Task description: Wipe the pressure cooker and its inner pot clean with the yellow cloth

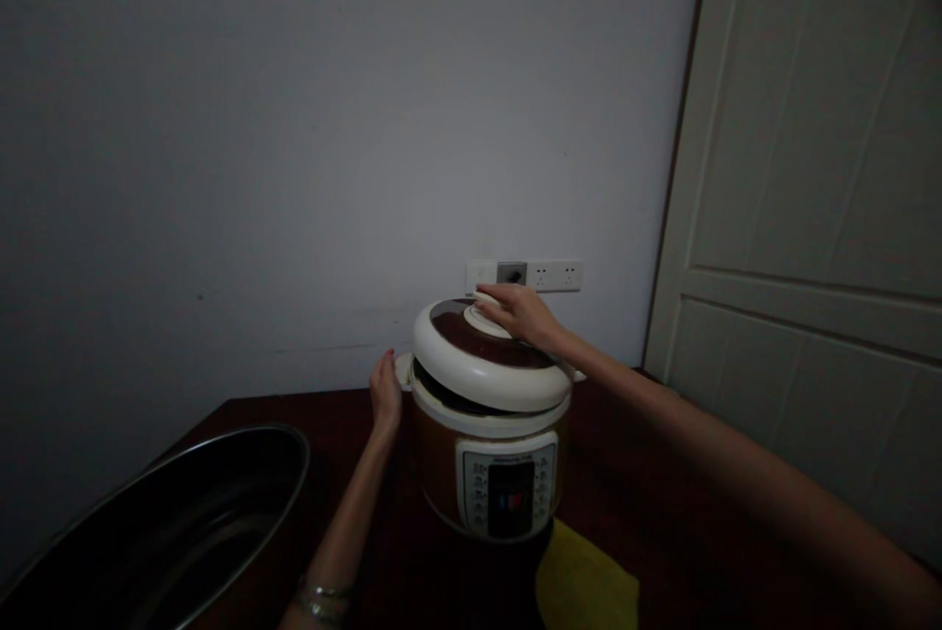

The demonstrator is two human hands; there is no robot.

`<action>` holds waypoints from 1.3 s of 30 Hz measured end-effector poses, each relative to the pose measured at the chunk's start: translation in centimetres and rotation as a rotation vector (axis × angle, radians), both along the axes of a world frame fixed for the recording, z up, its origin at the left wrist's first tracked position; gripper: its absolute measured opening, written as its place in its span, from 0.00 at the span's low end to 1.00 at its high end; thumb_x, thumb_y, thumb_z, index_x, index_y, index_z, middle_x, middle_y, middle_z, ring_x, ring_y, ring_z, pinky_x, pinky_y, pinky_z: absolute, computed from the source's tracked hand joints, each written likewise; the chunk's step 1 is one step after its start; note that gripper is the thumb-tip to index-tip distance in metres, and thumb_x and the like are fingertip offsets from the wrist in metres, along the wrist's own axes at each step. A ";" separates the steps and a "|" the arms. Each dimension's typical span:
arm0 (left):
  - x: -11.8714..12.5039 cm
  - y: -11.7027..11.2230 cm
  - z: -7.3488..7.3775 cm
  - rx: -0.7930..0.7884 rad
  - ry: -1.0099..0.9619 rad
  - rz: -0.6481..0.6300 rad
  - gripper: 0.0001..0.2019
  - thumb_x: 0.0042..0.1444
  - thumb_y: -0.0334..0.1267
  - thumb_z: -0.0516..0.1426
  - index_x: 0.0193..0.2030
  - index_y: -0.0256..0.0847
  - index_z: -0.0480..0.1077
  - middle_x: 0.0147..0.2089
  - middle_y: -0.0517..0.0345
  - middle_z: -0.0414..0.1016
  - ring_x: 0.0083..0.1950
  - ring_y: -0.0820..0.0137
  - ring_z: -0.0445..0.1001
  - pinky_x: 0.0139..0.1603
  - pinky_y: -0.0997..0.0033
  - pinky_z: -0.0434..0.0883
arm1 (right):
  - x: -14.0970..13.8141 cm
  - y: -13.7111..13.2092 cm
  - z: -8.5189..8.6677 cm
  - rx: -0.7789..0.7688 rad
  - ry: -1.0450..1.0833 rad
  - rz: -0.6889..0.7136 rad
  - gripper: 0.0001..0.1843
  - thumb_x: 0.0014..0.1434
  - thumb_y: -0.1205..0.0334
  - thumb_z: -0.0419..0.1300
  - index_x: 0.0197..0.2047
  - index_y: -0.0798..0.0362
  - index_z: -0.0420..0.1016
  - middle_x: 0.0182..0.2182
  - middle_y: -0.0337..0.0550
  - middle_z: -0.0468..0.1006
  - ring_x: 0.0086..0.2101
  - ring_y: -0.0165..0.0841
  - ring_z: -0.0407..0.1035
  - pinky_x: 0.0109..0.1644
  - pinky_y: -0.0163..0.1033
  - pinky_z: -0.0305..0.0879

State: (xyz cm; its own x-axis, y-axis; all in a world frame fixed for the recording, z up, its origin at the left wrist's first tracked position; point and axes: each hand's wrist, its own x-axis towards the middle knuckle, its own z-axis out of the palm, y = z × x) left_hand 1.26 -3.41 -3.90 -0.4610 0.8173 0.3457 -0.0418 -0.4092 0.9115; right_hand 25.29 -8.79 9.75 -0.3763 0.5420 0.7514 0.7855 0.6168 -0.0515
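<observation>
Evidently, the right hand [521,312] pinched the knob [484,320] of the lid [471,370], tilted on the cooker [437,463] with a dark front gap. The left hand [386,394], fingers together, met the side handle [404,371]; whether it gripped, I couldn't tell. The cooker stood on the worktop [625,448], beside a yellow cloth [589,579].

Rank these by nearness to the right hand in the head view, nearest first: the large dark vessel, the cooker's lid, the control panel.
1. Lid: directly beneath the right hand, touched by it.
2. Control panel: below the lid, on the cooker's front.
3. Large dark vessel: away at the lower left.
</observation>
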 end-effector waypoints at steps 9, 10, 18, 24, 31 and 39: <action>0.0 0.4 -0.3 0.013 -0.006 -0.002 0.20 0.54 0.42 0.48 0.46 0.32 0.71 0.46 0.47 0.75 0.49 0.64 0.72 0.53 0.65 0.65 | -0.7 -0.2 -0.5 -0.004 -0.089 -0.027 0.20 0.63 0.52 0.50 0.54 0.50 0.70 0.47 0.47 0.76 0.46 0.40 0.70 0.46 0.43 0.64; 0.0 0.4 -0.3 0.014 -0.003 -0.001 0.20 0.54 0.42 0.48 0.46 0.32 0.71 0.46 0.47 0.75 0.49 0.64 0.72 0.53 0.65 0.65 | -0.8 -0.2 -0.5 -0.008 -0.095 -0.027 0.20 0.63 0.52 0.50 0.54 0.50 0.70 0.47 0.47 0.76 0.46 0.40 0.70 0.46 0.43 0.64; -0.2 0.7 -0.4 0.020 0.000 -0.006 0.19 0.54 0.41 0.49 0.46 0.33 0.71 0.44 0.49 0.75 0.48 0.64 0.72 0.53 0.63 0.65 | -0.9 -0.4 -0.2 -0.037 -0.126 -0.029 0.20 0.63 0.53 0.50 0.54 0.50 0.70 0.46 0.48 0.77 0.45 0.40 0.70 0.45 0.42 0.64; -0.1 0.2 -0.2 0.024 -0.009 -0.008 0.18 0.54 0.43 0.49 0.44 0.35 0.73 0.38 0.52 0.77 0.46 0.64 0.73 0.51 0.64 0.67 | -1.2 -0.5 -0.3 -0.036 -0.157 -0.043 0.20 0.63 0.53 0.49 0.54 0.51 0.70 0.45 0.49 0.77 0.44 0.39 0.70 0.43 0.40 0.63; 0.0 -0.1 0.1 0.000 -0.007 0.004 0.17 0.54 0.42 0.50 0.44 0.36 0.73 0.40 0.52 0.76 0.47 0.63 0.73 0.52 0.63 0.66 | -1.3 -0.4 -0.6 -0.013 -0.176 -0.034 0.19 0.63 0.54 0.49 0.53 0.51 0.70 0.43 0.50 0.77 0.43 0.39 0.69 0.41 0.40 0.62; 0.0 0.1 0.0 -0.006 0.017 -0.005 0.19 0.54 0.41 0.48 0.47 0.33 0.71 0.48 0.47 0.74 0.52 0.63 0.70 0.56 0.62 0.63 | -1.4 -0.5 -0.6 -0.029 -0.201 -0.037 0.19 0.63 0.55 0.49 0.53 0.53 0.70 0.43 0.52 0.77 0.44 0.39 0.69 0.42 0.39 0.62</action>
